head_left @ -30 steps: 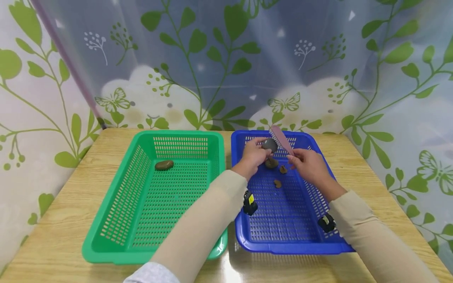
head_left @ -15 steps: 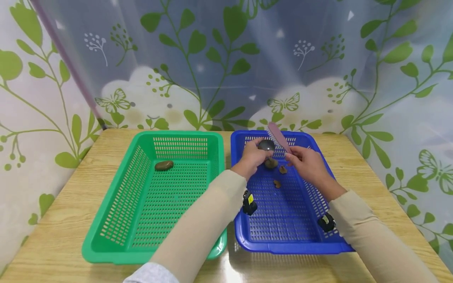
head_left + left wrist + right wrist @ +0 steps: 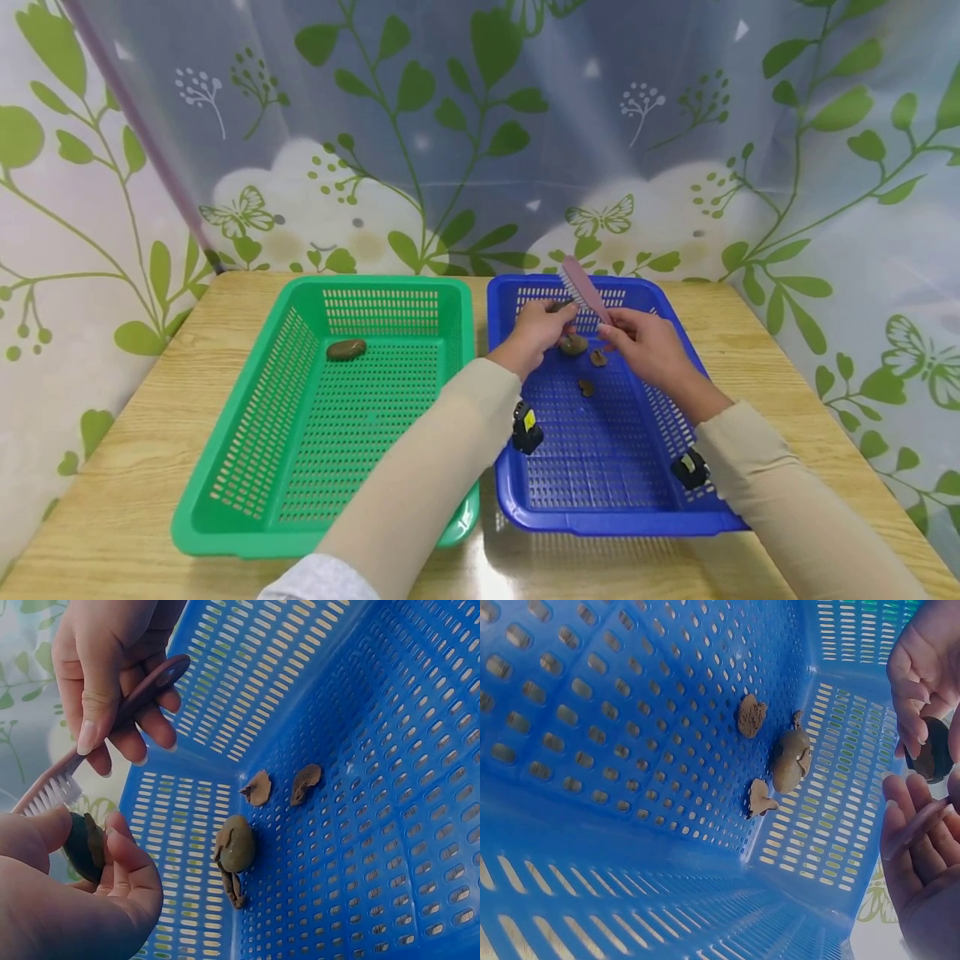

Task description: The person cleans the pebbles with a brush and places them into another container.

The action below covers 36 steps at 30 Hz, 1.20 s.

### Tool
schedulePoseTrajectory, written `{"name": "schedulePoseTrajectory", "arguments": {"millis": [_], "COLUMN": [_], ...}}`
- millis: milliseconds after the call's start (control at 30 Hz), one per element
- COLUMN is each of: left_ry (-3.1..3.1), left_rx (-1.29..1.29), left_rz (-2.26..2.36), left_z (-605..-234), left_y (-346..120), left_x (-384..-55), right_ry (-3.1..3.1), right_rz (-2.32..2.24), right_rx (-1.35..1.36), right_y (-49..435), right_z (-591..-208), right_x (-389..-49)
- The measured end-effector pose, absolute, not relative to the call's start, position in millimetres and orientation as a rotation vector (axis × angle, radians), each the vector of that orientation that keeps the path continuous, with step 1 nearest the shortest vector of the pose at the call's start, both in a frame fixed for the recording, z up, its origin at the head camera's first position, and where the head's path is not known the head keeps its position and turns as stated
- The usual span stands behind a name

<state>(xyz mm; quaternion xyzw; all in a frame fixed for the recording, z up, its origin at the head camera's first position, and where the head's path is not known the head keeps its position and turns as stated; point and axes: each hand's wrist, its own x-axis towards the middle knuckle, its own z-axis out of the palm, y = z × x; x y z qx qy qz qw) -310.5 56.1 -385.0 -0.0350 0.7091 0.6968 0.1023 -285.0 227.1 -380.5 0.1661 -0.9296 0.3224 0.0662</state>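
Note:
Over the far end of the blue basket (image 3: 626, 523), my left hand (image 3: 534, 335) pinches a smooth dark stone (image 3: 84, 853) between thumb and fingers. A brownish crust clings to one side of it, seen in the left wrist view. My right hand (image 3: 654, 348) grips a pink brush (image 3: 587, 292) by the handle. Its white bristles (image 3: 56, 793) face the stone at close range; whether they touch, I cannot tell. Below, an olive-grey stone (image 3: 238, 846) with brown bits on it lies in the blue basket. Two brown flakes, one (image 3: 259, 787) nearer the stone and another flake (image 3: 306, 782), lie beside it.
To the left stands a green basket (image 3: 225, 546) with one brown oblong stone (image 3: 347, 350) near its far left corner. Both baskets have raised, slotted walls and sit on a wooden table (image 3: 127, 467). A leaf-patterned curtain (image 3: 480, 150) hangs behind.
The dark stone has turned from showing its rounded face to nearly edge-on in my left hand. The brush has shifted slightly left with my right hand. The things in the baskets stay put.

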Motion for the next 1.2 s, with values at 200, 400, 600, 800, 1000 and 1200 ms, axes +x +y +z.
{"name": "schedulePoseTrajectory", "arguments": {"millis": [200, 400, 600, 800, 1000, 1200], "left_ry": [2.039, 1.984, 1.924, 1.931, 1.940, 1.916], "left_rx": [-0.127, -0.138, -0.137, -0.190, -0.207, -0.179], "left_rz": [2.065, 2.097, 2.122, 2.168, 2.192, 2.221], "left_z": [-383.4, -383.8, -384.1, -384.2, -385.0, -386.2], "left_y": [54.6, 55.3, 55.4, 56.2, 58.3, 58.6], "left_x": [-310.0, -311.0, -312.0, -312.7, -313.0, -313.7], "right_ry": [-2.810, -2.833, -2.866, -2.859, -2.840, -2.849], "right_rz": [0.984, 0.970, 0.963, 0.979, 1.015, 0.994], "right_rx": [0.514, 0.475, 0.364, 0.300, 0.359, 0.443], "right_y": [225.9, 225.1, 226.6, 228.3, 227.5, 226.8], "right_z": [-380.3, -380.2, -380.2, -380.2, -379.7, -379.8], "right_x": [-286.1, -287.0, -286.4, -287.1, -285.2, -284.0]}}
